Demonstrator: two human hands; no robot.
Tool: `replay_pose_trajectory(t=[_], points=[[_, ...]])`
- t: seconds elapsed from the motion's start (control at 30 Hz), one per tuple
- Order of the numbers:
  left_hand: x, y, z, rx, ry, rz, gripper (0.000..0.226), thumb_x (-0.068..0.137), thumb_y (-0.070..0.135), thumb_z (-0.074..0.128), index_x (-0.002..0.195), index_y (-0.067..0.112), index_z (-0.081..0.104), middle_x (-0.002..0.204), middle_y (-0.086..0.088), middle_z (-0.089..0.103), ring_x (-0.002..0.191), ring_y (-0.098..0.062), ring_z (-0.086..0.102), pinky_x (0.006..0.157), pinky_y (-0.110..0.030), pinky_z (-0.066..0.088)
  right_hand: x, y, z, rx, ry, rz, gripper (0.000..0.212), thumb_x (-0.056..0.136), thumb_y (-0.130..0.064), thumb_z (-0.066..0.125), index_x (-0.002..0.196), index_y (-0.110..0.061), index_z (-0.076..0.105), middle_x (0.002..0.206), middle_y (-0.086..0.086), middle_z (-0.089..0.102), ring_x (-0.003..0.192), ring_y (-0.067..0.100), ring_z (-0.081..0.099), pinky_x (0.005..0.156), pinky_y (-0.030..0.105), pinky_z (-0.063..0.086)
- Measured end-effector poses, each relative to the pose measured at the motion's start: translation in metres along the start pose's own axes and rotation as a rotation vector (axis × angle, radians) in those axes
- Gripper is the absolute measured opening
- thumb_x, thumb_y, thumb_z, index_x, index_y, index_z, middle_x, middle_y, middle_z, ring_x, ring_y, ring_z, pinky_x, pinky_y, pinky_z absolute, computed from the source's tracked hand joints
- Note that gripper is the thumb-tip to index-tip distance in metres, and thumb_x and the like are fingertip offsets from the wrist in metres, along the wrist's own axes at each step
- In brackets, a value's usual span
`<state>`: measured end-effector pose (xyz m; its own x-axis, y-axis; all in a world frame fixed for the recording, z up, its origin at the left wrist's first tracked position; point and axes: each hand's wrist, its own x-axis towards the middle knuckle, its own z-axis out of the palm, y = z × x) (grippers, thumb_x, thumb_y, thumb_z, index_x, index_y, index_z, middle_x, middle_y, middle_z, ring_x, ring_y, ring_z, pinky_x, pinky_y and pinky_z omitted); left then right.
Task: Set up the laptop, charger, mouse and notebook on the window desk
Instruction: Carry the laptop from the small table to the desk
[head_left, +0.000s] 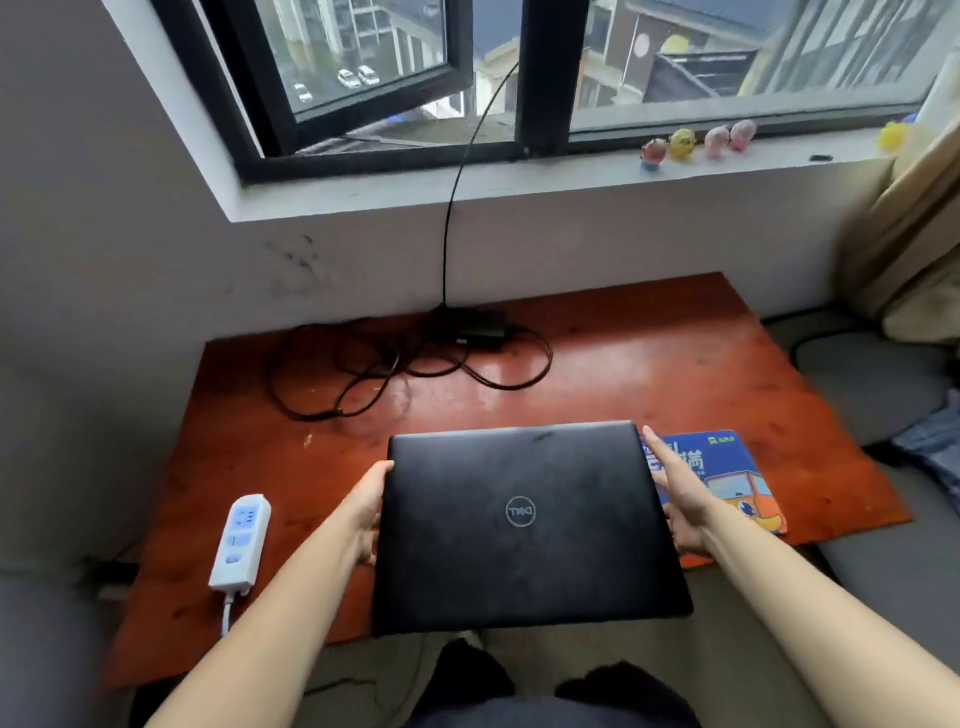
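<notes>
Laptop (524, 525), lid closed, gripped at its sides by left hand (366, 512) and right hand (680, 499) over the table's (675, 364) near edge; charger (470, 325) already there, unplugged; mouse, notebook unseen.

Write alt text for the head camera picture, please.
Two hands, left and right, hold a closed black laptop over a red-brown desk under a window, with a charger, power strip and blue mouse pad.

Matt black laptop (524, 525) lid, glossy reddish wooden desk (649, 364), shiny white plastic power strip (241, 540).
</notes>
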<state>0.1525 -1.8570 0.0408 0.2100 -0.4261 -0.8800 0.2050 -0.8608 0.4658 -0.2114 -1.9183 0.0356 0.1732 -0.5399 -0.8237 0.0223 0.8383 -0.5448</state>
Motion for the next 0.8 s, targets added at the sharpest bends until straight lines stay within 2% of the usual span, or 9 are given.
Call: replay_pose_trajectory(t=[0.13, 0.2, 0.23, 0.37, 0.5, 0.6, 0.63, 0.7, 0.8], points=[[0.029, 0.042, 0.005, 0.009, 0.016, -0.021, 0.042, 0.087, 0.057, 0.048, 0.077, 0.018, 0.062, 0.050, -0.005, 0.065, 0.063, -0.024, 0.059, 0.055, -0.026, 0.042, 0.034, -0.026, 0.011, -0.030, 0.062, 0.023, 0.071, 0.067, -0.090, 0.056, 0.077, -0.025, 0.083, 0.090, 0.010, 0.079, 0.074, 0.028, 0.077, 0.051, 0.033, 0.058], [0.042, 0.056, 0.009, -0.008, 0.014, -0.041, 0.041, 0.087, 0.055, 0.047, 0.075, 0.019, 0.060, 0.041, -0.002, 0.061, 0.045, -0.023, 0.063, 0.045, -0.020, 0.047, 0.052, -0.036, 0.011, -0.034, 0.077, 0.035, 0.071, 0.067, -0.091, 0.057, 0.077, -0.025, 0.083, 0.091, 0.009, 0.080, 0.074, 0.027, 0.077, 0.053, 0.031, 0.058], [0.049, 0.062, 0.010, -0.030, 0.022, -0.047, 0.040, 0.087, 0.055, 0.048, 0.074, 0.019, 0.059, 0.040, -0.002, 0.060, 0.040, -0.022, 0.062, 0.041, -0.021, 0.048, 0.062, -0.043, 0.011, -0.038, 0.080, 0.038, 0.071, 0.066, -0.090, 0.058, 0.077, -0.025, 0.083, 0.091, 0.009, 0.080, 0.075, 0.026, 0.077, 0.055, 0.031, 0.058], [0.077, 0.071, 0.020, -0.065, 0.079, -0.063, 0.038, 0.090, 0.051, 0.046, 0.078, 0.018, 0.062, 0.041, -0.002, 0.061, 0.065, -0.025, 0.056, 0.055, -0.029, 0.038, 0.099, -0.068, 0.007, -0.093, 0.083, 0.043, 0.071, 0.060, -0.091, 0.063, 0.085, -0.028, 0.083, 0.097, 0.006, 0.080, 0.079, 0.025, 0.078, 0.064, 0.031, 0.058], [0.085, 0.079, 0.036, -0.074, 0.146, -0.118, 0.034, 0.090, 0.043, 0.046, 0.073, 0.016, 0.058, 0.037, -0.002, 0.056, 0.045, -0.026, 0.058, 0.053, -0.029, 0.040, 0.129, -0.090, 0.000, -0.121, 0.047, 0.058, 0.075, 0.058, -0.091, 0.064, 0.099, -0.031, 0.082, 0.108, 0.003, 0.078, 0.092, 0.023, 0.077, 0.084, 0.037, 0.053], [0.092, 0.087, 0.040, -0.137, 0.174, -0.126, 0.030, 0.089, 0.038, 0.046, 0.073, 0.015, 0.057, 0.037, -0.004, 0.056, 0.029, -0.021, 0.054, 0.034, -0.029, 0.048, 0.139, -0.101, -0.001, -0.164, 0.024, 0.086, 0.083, 0.057, -0.092, 0.063, 0.109, -0.029, 0.080, 0.114, 0.003, 0.077, 0.101, 0.024, 0.075, 0.092, 0.038, 0.051], [0.097, 0.089, 0.042, -0.154, 0.189, -0.131, 0.030, 0.090, 0.038, 0.046, 0.074, 0.015, 0.058, 0.037, -0.004, 0.057, 0.030, -0.021, 0.056, 0.033, -0.029, 0.047, 0.143, -0.103, -0.001, -0.163, 0.030, 0.099, 0.085, 0.056, -0.092, 0.064, 0.110, -0.028, 0.080, 0.115, 0.003, 0.076, 0.104, 0.025, 0.074, 0.097, 0.039, 0.050], [0.103, 0.088, 0.047, -0.157, 0.209, -0.142, 0.032, 0.091, 0.041, 0.045, 0.077, 0.016, 0.061, 0.040, -0.002, 0.059, 0.044, -0.025, 0.061, 0.045, -0.026, 0.048, 0.152, -0.101, -0.003, -0.156, 0.053, 0.119, 0.088, 0.054, -0.091, 0.065, 0.112, -0.026, 0.079, 0.116, 0.003, 0.076, 0.110, 0.027, 0.070, 0.107, 0.041, 0.044], [0.111, 0.080, 0.047, -0.217, 0.222, -0.114, 0.029, 0.090, 0.039, 0.049, 0.075, 0.018, 0.060, 0.042, -0.001, 0.060, 0.038, -0.021, 0.060, 0.040, -0.024, 0.048, 0.154, -0.094, -0.002, -0.135, 0.065, 0.130, 0.092, 0.053, -0.091, 0.066, 0.117, -0.026, 0.076, 0.119, 0.002, 0.075, 0.115, 0.025, 0.066, 0.110, 0.043, 0.042]])
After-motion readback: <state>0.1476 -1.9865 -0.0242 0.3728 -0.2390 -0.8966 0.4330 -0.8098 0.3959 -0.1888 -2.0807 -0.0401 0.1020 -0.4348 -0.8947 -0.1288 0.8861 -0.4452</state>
